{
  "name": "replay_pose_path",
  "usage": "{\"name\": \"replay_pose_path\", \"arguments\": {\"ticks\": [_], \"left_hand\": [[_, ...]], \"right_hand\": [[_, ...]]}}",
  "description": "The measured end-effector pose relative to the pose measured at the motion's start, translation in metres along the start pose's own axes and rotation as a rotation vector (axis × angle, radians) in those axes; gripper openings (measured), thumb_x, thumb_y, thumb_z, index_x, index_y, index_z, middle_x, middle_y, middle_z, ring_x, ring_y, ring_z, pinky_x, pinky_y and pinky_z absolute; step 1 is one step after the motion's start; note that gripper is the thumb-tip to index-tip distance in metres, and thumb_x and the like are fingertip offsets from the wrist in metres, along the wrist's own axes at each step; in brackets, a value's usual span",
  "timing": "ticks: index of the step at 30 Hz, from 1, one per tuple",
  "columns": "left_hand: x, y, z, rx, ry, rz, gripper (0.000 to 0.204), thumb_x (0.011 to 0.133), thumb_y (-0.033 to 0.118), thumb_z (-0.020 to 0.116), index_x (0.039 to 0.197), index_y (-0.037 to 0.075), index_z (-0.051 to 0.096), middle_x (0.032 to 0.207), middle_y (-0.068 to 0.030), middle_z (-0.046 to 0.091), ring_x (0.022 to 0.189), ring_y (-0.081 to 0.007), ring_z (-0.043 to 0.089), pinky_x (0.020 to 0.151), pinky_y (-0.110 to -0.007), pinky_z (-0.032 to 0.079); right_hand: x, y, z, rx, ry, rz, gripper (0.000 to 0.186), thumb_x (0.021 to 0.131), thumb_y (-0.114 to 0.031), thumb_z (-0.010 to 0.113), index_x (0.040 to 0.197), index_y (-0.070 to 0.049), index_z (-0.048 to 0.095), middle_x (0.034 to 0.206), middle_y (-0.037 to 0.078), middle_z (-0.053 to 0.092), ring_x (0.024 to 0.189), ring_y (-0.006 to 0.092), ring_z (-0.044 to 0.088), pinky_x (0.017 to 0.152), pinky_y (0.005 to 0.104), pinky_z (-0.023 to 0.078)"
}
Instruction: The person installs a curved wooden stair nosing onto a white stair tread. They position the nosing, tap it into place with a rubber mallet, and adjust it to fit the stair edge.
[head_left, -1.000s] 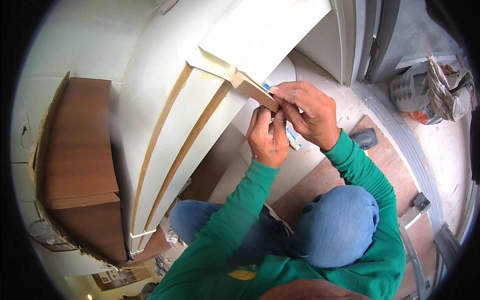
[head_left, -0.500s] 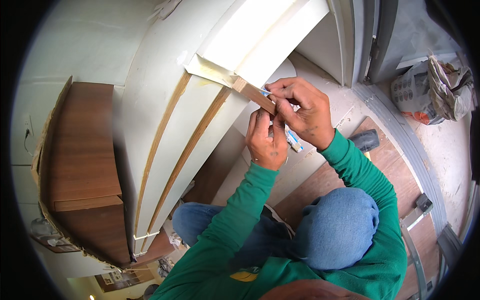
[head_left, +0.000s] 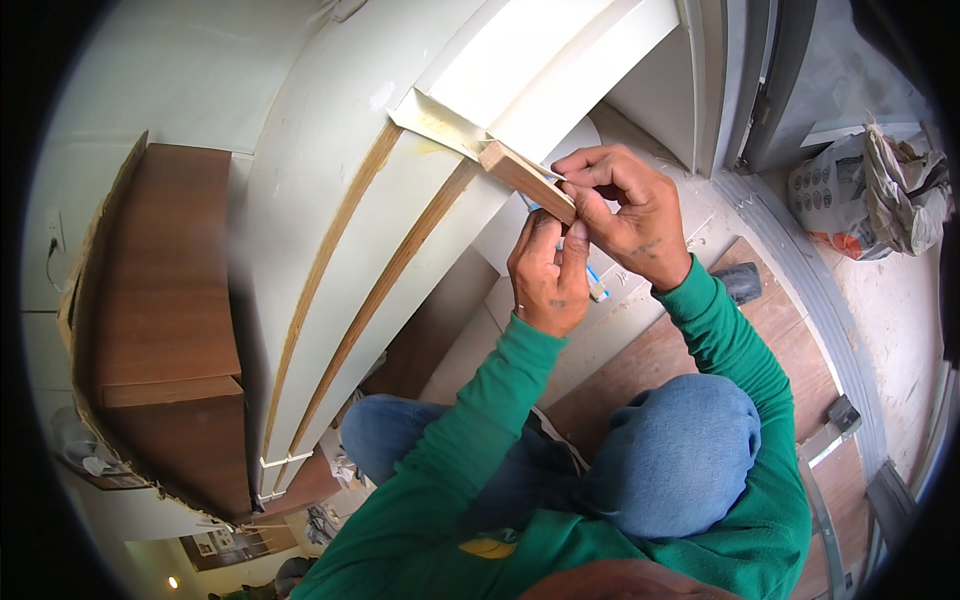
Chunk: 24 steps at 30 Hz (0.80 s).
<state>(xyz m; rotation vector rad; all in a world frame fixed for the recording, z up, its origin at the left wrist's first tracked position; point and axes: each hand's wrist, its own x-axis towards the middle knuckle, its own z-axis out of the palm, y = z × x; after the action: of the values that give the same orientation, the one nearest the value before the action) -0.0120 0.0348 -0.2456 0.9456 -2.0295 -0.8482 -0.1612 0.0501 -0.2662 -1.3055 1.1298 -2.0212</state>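
Observation:
A short wooden block (head_left: 522, 176) sticks out at an angle from a white ledge (head_left: 436, 124) with yellowish smears, on a white panel with two exposed plywood strips (head_left: 405, 246). My left hand (head_left: 548, 276) has its fingertips closed on the block's lower end from below. My right hand (head_left: 632, 212) pinches at the same end from the right, beside a thin pale edge along the block; what that edge is I cannot make out. A blue-and-white slim item (head_left: 597, 284) shows behind my left hand, partly hidden.
Brown boards (head_left: 165, 290) with rough edging stand at the left. A crumpled sack (head_left: 905, 190) sits at the right beside a grey door track (head_left: 835, 315). A black rubber-like object (head_left: 740, 282) lies on a wooden board beneath my right arm, near a metal level-like bar (head_left: 826, 435).
Both hands and the block sit slightly right in the picture, along with the white panel, as the view has shifted a little. The fingers stay on the block's end.

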Motion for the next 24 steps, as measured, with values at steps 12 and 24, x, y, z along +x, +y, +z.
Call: {"name": "replay_pose_path", "arguments": {"ticks": [12,24], "left_hand": [[0.003,-0.007,0.006,-0.007,-0.013,-0.004,0.042,0.114,0.021,0.058,0.145,-0.005,0.062,0.128,-0.0171,0.068,0.106,-0.0240,0.072,0.073,-0.033,0.068],[-0.002,0.014,0.010,-0.065,0.013,-0.055,0.043,0.112,0.027,0.061,0.140,-0.005,0.058,0.126,-0.0153,0.070,0.103,-0.0221,0.071,0.077,-0.034,0.060]], "right_hand": [[0.006,-0.001,-0.013,-0.233,-0.064,-0.188,0.006,0.094,0.000,0.073,0.100,0.002,0.074,0.111,0.016,0.080,0.098,0.0246,0.078,0.084,0.0353,0.064],[0.014,-0.020,-0.026,-0.119,-0.217,-0.159,0.018,0.090,-0.017,0.081,0.098,0.000,0.079,0.108,0.013,0.081,0.093,0.0274,0.078,0.083,0.0366,0.061]]}}
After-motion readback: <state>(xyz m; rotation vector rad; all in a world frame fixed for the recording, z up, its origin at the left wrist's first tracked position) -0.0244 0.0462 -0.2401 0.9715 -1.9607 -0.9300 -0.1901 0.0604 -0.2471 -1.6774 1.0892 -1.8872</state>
